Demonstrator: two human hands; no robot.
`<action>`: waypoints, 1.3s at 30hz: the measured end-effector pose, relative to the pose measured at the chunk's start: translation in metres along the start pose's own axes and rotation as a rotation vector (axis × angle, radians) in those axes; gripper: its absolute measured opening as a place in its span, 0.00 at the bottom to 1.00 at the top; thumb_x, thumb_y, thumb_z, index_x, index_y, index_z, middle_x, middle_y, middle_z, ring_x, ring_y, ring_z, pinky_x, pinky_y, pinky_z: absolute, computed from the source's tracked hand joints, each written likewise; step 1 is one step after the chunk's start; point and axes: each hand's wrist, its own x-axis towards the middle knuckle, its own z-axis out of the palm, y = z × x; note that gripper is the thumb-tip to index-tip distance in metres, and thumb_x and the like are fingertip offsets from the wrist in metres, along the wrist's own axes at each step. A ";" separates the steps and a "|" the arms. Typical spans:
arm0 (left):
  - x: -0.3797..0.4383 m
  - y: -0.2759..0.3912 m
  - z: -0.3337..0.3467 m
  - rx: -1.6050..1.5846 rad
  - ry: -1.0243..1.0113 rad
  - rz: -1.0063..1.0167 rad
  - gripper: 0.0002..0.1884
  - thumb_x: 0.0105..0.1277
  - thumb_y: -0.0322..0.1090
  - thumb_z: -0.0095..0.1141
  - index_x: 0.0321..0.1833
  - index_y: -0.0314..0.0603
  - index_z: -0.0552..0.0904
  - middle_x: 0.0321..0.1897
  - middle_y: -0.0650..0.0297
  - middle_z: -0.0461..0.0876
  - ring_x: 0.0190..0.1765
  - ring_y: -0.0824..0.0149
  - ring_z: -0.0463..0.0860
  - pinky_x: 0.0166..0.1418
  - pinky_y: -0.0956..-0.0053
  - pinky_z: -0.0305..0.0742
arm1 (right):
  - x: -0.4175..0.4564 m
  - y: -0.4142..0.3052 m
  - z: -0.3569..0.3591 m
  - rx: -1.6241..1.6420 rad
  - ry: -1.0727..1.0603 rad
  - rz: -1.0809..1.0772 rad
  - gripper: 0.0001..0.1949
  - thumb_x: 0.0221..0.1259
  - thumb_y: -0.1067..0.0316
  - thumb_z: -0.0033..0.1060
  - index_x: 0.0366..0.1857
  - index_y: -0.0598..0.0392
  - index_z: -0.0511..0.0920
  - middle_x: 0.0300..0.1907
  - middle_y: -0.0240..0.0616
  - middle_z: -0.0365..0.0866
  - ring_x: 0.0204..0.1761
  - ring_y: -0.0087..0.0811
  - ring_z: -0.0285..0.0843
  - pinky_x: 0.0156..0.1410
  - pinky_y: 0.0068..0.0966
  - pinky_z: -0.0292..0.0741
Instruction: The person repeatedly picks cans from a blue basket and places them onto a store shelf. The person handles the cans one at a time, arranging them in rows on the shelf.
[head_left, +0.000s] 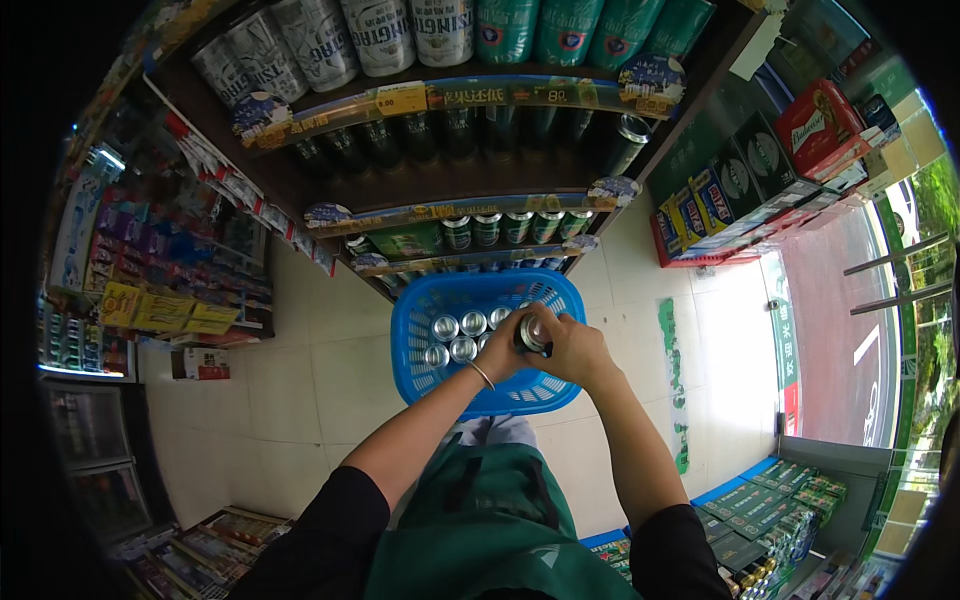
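Observation:
A dark drink can (533, 331) is held upright, or nearly so, between my left hand (501, 351) and my right hand (579, 346). Both hands are over the right half of a blue plastic basket (405, 352) with slotted walls. Inside it, several drink cans (462, 348) stand in rows with their silver tops facing up. My hands hide part of the basket's right side and some can tops there.
Ahead rises a wooden shelf rack (450, 169) with white and green beer cans (442, 30), darker cans (630, 135) and green cans (517, 227). Boxed drinks (739, 176) are stacked to the right, by the doorway. Hanging packets (169, 247) line the left. Cartons (757, 502) sit behind right.

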 end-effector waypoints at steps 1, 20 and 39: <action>0.000 -0.004 0.005 -0.057 -0.030 -0.026 0.46 0.49 0.27 0.75 0.72 0.47 0.63 0.67 0.55 0.71 0.69 0.55 0.73 0.70 0.63 0.71 | 0.003 0.006 0.012 -0.011 -0.012 0.017 0.41 0.48 0.51 0.72 0.70 0.36 0.63 0.42 0.49 0.82 0.38 0.50 0.85 0.43 0.42 0.82; -0.042 -0.134 -0.002 0.915 -0.436 -0.367 0.59 0.53 0.54 0.71 0.82 0.52 0.44 0.83 0.60 0.35 0.81 0.43 0.40 0.77 0.40 0.49 | 0.078 0.071 0.228 0.018 -0.119 0.284 0.38 0.57 0.57 0.64 0.74 0.37 0.59 0.50 0.51 0.77 0.42 0.51 0.84 0.43 0.46 0.81; 0.144 0.035 0.002 0.131 0.366 0.344 0.31 0.65 0.33 0.62 0.72 0.42 0.67 0.65 0.50 0.75 0.65 0.49 0.76 0.63 0.60 0.76 | 0.081 0.110 0.019 2.113 0.409 0.562 0.14 0.67 0.73 0.53 0.53 0.67 0.76 0.47 0.46 0.83 0.47 0.41 0.83 0.50 0.33 0.80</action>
